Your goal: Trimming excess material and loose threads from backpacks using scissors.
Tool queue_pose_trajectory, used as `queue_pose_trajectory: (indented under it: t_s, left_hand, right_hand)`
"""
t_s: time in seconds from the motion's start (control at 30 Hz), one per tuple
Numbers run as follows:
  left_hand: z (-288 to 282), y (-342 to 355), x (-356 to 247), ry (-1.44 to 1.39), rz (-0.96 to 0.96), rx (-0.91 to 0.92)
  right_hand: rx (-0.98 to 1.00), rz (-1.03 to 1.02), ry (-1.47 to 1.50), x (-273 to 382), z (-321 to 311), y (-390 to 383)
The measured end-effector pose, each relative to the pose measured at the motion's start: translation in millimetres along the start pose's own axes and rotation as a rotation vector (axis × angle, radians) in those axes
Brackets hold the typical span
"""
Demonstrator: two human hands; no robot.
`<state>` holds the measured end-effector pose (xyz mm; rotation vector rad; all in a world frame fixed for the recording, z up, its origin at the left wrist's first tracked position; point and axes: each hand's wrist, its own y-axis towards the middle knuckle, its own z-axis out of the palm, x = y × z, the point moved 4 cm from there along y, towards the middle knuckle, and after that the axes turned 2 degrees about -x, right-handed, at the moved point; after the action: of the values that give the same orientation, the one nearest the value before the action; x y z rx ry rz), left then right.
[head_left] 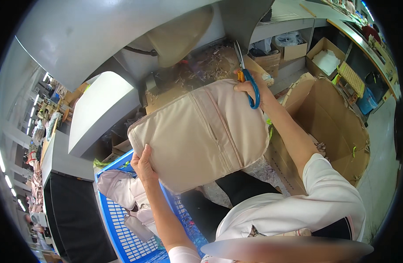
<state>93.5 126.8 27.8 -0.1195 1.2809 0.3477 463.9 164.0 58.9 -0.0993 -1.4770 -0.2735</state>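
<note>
A beige fabric panel (179, 140) with rounded corners and a zipper-like seam across it is stretched between my two hands above my lap. My left hand (144, 165) grips its lower left edge, thumb on top. At the upper right edge, my right hand (254, 87) pinches the panel and also holds scissors (248, 81) with blue and orange handles, blades pointing up and away. The fingers under the fabric are hidden on both sides.
A blue plastic basket (105, 210) to my left holds more beige fabric pieces (122, 188). On my right stands a large open cardboard box (328, 118). Scraps (201, 65) litter the surface ahead, beneath a grey machine body (91, 35). Smaller boxes (326, 57) sit at the far right.
</note>
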Motion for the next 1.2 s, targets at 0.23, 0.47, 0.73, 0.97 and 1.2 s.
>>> queue_pose_trajectory:
  t_s: [0.23, 0.47, 0.73, 0.97, 1.2]
  left_hand:
    - [3, 16, 5, 0.017, -0.033, -0.01]
    - [4, 23, 8, 0.017, -0.047, 0.006]
    - [6, 27, 8, 0.045, -0.059, -0.029]
    - [10, 32, 9, 0.032, -0.062, -0.003]
    - [9, 36, 12, 0.048, -0.039, -0.033]
  right_hand:
    - [-0.045, -0.005, -0.035, -1, 0, 4]
    - [-0.071, -0.002, -0.06, 0, 0, 6]
    - [-0.028, -0.005, -0.046, -5, 0, 10]
    - [-0.04, -0.041, -0.032, -3, -1, 8]
    - [-0.026, -0.01, -0.002, -7, -2, 11]
